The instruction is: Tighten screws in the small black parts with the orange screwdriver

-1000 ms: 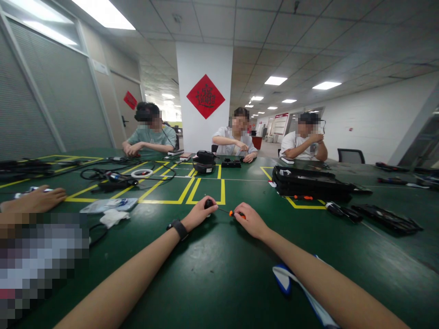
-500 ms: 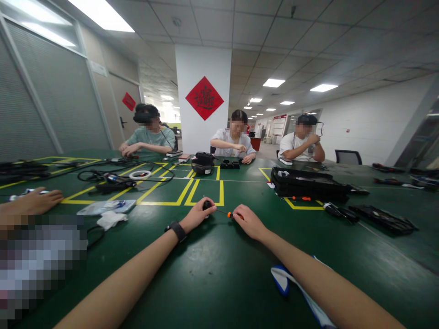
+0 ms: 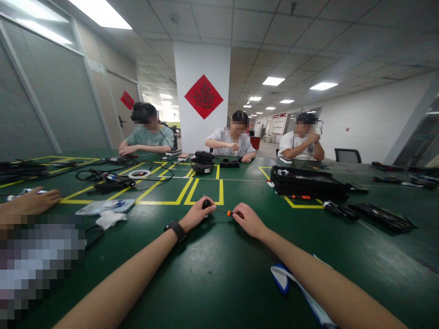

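My left hand [image 3: 196, 215] is closed around a small black rounded part [image 3: 206, 204], its exact kind too small to make out. My right hand [image 3: 249, 221] grips a screwdriver [image 3: 229, 213] with an orange and black handle. The thin metal shaft points left, and its tip reaches the black part at my left fingertips. Whether the tip sits in a screw is hidden. Both hands are just above the green table [image 3: 202, 283], a short way apart.
Stacked black trays [image 3: 308, 183] and an orange screwdriver [image 3: 302, 197] lie to the right. A blue-and-white strap [image 3: 281, 278] lies under my right forearm. Cables [image 3: 113, 178], a plastic bag [image 3: 106, 207] and a co-worker's hand [image 3: 44, 198] are at left. Three people sit opposite.
My hands, the black part and the screwdriver hold almost the same position. The view has shifted very slightly. The person opposite in the middle has moved one hand a little.
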The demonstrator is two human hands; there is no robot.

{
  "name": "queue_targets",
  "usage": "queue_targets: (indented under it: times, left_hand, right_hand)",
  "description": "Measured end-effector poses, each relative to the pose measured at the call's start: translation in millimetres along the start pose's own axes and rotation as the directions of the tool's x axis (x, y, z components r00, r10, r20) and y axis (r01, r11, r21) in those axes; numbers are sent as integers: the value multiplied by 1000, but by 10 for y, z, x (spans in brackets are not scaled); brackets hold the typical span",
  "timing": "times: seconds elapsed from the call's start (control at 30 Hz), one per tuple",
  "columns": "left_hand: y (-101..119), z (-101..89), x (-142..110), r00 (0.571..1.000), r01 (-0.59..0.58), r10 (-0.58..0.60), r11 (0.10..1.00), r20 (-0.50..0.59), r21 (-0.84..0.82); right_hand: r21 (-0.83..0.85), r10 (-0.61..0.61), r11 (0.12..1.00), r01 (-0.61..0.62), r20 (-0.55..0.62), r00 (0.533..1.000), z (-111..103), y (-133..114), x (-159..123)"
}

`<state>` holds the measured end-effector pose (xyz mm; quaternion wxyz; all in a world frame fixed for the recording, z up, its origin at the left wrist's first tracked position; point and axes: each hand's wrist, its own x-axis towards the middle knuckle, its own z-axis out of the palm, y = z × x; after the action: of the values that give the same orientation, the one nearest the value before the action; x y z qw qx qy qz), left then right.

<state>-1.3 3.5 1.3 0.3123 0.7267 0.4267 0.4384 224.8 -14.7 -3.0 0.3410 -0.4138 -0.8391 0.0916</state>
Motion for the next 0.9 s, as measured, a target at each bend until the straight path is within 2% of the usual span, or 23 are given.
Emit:
queue_targets:
  times: [0.3, 0.57, 0.8, 0.9]
  left_hand:
    - [25, -2, -9, 1000, -30, 30, 999, 0, 23]
    - [25, -3, -10, 1000, 6, -6, 1000, -2, 4]
    - [20, -5, -9, 1000, 11, -11, 1000, 14, -11]
    - [13, -9, -8, 1000, 1, -1, 1000, 18, -6]
  right_hand:
    - [27, 17, 999, -17, 6, 1000, 13, 3, -7]
    - [33, -22, 999, 22, -3, 1000, -5, -18, -13]
    - [-75, 76, 994, -78, -29, 997, -12, -13, 0]
    - [-66, 72, 995, -73, -21, 997, -22, -8, 8]
